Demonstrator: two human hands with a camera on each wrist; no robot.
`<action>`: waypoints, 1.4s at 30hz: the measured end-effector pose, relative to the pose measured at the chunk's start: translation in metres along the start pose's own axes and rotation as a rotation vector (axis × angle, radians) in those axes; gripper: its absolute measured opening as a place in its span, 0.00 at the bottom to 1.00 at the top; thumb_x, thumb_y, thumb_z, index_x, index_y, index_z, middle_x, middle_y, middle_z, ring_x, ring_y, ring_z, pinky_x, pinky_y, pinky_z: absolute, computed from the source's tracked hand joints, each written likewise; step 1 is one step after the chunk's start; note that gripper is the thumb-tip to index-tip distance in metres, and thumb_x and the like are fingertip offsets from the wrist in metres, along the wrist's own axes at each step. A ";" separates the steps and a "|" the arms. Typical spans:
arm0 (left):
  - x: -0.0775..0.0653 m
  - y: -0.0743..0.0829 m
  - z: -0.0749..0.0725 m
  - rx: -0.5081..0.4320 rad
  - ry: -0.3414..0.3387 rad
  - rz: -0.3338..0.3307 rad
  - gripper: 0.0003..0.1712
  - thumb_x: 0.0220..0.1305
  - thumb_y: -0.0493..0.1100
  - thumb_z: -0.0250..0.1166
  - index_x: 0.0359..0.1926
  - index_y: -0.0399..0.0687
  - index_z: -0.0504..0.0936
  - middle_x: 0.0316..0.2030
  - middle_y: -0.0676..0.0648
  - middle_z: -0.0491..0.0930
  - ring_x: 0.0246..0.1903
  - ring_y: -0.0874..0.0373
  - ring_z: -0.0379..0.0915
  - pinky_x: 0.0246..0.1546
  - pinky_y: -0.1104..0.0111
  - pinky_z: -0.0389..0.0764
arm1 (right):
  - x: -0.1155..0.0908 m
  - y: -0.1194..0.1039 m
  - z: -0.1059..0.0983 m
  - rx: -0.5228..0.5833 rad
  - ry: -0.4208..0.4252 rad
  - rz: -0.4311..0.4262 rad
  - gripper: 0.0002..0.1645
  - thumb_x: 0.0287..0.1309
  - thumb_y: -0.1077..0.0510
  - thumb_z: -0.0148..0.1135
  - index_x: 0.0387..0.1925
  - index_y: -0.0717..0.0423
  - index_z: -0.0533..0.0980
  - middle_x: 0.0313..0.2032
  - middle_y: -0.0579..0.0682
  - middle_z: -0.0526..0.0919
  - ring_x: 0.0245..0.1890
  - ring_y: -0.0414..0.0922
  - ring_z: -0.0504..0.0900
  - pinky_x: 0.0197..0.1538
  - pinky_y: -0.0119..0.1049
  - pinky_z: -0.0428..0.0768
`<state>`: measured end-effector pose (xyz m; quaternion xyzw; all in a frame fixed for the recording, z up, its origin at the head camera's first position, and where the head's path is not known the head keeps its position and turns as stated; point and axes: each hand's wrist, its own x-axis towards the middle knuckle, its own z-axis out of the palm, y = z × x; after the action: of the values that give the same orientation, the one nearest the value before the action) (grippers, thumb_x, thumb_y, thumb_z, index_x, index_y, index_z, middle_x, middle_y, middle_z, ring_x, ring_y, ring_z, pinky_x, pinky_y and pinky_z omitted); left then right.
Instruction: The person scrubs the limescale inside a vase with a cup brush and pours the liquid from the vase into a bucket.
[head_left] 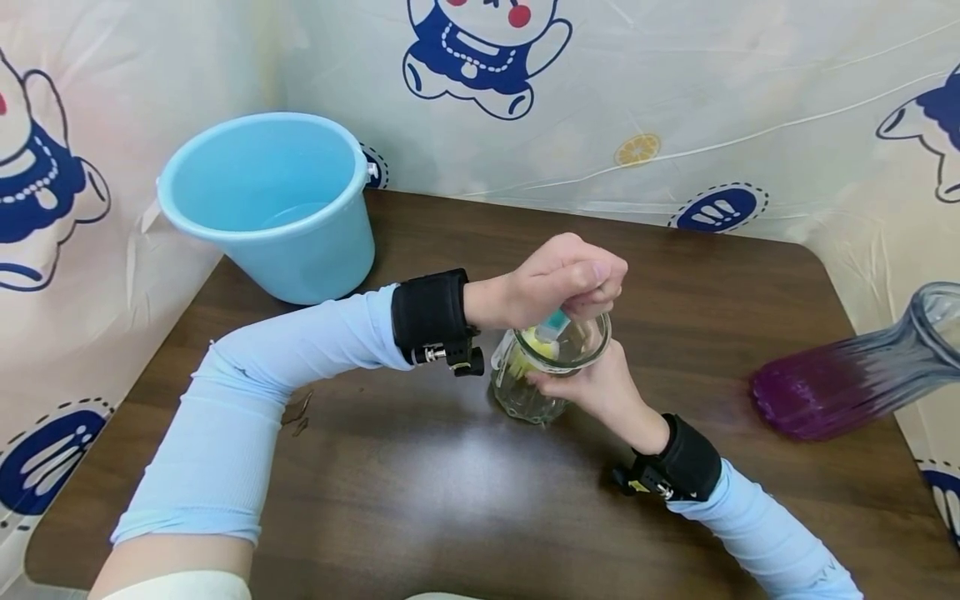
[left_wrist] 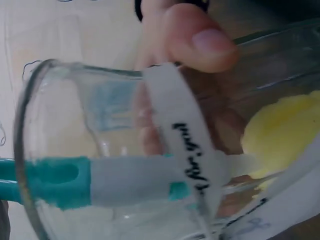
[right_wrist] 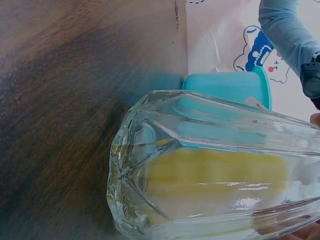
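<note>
A clear glass vase [head_left: 528, 406] stands on the brown table, with a pale ribbon [left_wrist: 175, 100] bearing black lettering around it. My right hand [head_left: 609, 387] grips the vase from its right side, below the rim. Above the mouth, my left hand [head_left: 567, 279] is curled around the handle of a sponge bottle brush [head_left: 554, 324]. That handle is teal and white-grey in the left wrist view and runs down into the vase. Inside the glass sits the brush's yellow sponge head [right_wrist: 215, 172]. The handle's top end is hidden by the left fist in the head view.
A light blue bucket [head_left: 322, 262] stands at the table's back left. To the right, a purple-and-clear glass vase [head_left: 825, 387] is near the table's edge. Printed plastic sheeting [head_left: 540, 158] hangs behind the wooden table [head_left: 390, 500].
</note>
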<state>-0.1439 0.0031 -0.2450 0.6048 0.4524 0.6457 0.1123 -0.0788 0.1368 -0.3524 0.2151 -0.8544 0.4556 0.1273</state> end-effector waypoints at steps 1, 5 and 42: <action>0.001 0.002 -0.001 -0.026 0.027 0.005 0.23 0.61 0.45 0.38 0.13 0.35 0.53 0.11 0.46 0.51 0.10 0.60 0.48 0.15 0.71 0.50 | 0.000 0.000 0.000 -0.008 0.002 -0.001 0.38 0.26 0.58 0.78 0.44 0.64 0.70 0.37 0.54 0.80 0.36 0.46 0.79 0.38 0.38 0.77; 0.010 0.018 -0.005 -0.118 0.149 0.033 0.16 0.53 0.38 0.35 0.12 0.35 0.49 0.10 0.49 0.49 0.08 0.61 0.46 0.11 0.71 0.49 | 0.001 0.001 0.001 0.002 0.001 -0.003 0.43 0.27 0.57 0.78 0.50 0.62 0.68 0.41 0.53 0.79 0.39 0.43 0.78 0.42 0.36 0.76; 0.004 0.004 -0.006 -0.257 0.293 -0.032 0.13 0.51 0.37 0.33 0.13 0.41 0.48 0.09 0.50 0.46 0.07 0.60 0.43 0.09 0.70 0.47 | 0.004 0.001 0.000 -0.021 -0.009 0.004 0.48 0.27 0.55 0.77 0.53 0.65 0.65 0.40 0.55 0.78 0.36 0.45 0.76 0.38 0.39 0.74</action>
<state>-0.1487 0.0007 -0.2383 0.4779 0.3871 0.7774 0.1319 -0.0822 0.1365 -0.3511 0.2143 -0.8602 0.4456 0.1247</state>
